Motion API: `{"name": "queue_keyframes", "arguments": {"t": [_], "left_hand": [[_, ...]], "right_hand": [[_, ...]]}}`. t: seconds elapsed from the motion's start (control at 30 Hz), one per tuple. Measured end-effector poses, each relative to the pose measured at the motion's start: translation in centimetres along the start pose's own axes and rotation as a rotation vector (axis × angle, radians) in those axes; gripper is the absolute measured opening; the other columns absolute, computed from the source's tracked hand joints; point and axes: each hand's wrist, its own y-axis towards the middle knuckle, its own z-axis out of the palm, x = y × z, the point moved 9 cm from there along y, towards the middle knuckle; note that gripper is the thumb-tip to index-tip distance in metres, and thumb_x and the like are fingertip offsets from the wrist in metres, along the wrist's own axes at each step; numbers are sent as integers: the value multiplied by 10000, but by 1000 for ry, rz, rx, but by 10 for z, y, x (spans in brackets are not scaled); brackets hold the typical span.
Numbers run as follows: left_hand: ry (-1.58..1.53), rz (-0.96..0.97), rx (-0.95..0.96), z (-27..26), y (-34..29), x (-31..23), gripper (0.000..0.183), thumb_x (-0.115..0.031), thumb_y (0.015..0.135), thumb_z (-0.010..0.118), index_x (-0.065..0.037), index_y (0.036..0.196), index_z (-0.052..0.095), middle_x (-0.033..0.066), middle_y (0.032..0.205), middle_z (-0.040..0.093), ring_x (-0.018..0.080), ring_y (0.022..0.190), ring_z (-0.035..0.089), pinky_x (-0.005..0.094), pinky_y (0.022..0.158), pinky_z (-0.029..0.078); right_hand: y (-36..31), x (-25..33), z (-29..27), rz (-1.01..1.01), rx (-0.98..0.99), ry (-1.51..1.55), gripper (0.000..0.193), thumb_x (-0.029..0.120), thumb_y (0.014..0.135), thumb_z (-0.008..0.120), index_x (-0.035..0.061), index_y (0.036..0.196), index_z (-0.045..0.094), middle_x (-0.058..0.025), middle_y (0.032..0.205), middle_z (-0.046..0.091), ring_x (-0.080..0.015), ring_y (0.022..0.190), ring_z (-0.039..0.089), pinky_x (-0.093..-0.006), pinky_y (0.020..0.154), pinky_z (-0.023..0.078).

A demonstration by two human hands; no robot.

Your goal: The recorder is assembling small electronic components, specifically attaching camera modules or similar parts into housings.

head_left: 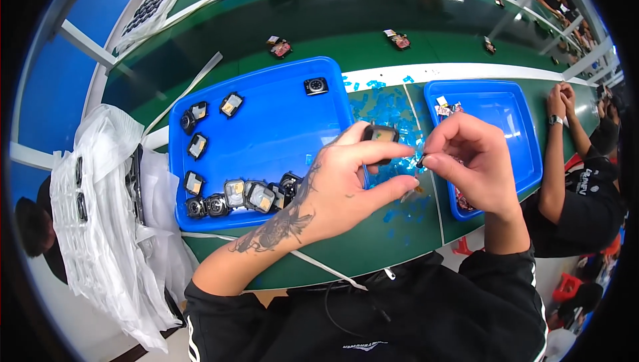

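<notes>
My left hand point(339, 189) reaches over the right rim of the large blue tray point(266, 136). A small black square device housing point(381, 134) with a tan inside sits within its curled fingers, partly hidden behind the index finger. That index finger and the thumb are apart, pointing at my right hand point(476, 162). My right thumb and index finger pinch a tiny dark piece point(421, 161), too small to name. In the large tray, several similar device housings point(258, 197) line the lower and left sides, and one with a round lens-like part point(316, 86) lies top right.
Blue film scraps point(393, 106) litter the green table between the trays. A smaller blue tray point(512, 129) on the right holds small parts point(447, 106). White plastic-wrapped trays point(100, 229) are stacked at left. Beyond, a green belt point(333, 36) carries scattered parts. A co-worker point(566, 195) sits at right.
</notes>
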Motion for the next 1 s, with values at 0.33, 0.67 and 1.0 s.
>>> {"name": "queue_keyframes", "arguments": {"t": [0.33,0.67,1.0], "left_hand": [[-237,-145,-13,3,-4,19,152,-49,814,745,13,951,723,48,975,589,14,679,508,168,561,412],[-323,-201,-25,-1,0,39,105,17,849,677,85,929,679,83,911,645,122,815,643,231,694,532],[-586,-349,254,26,-7,34,167,-50,912,625,29,1054,661,60,943,669,55,723,577,189,586,440]], "right_hand": [[8,17,21,-222,-52,-415,140,-64,809,683,-4,877,575,-65,832,590,-152,718,607,-257,641,491],[-10,12,25,-291,-56,-681,257,-110,753,658,-10,981,593,-154,870,578,-328,821,605,-357,713,497],[-9,-29,23,-141,-20,274,191,-22,847,636,-31,1037,655,-102,978,639,-169,909,607,-292,804,487]]}}
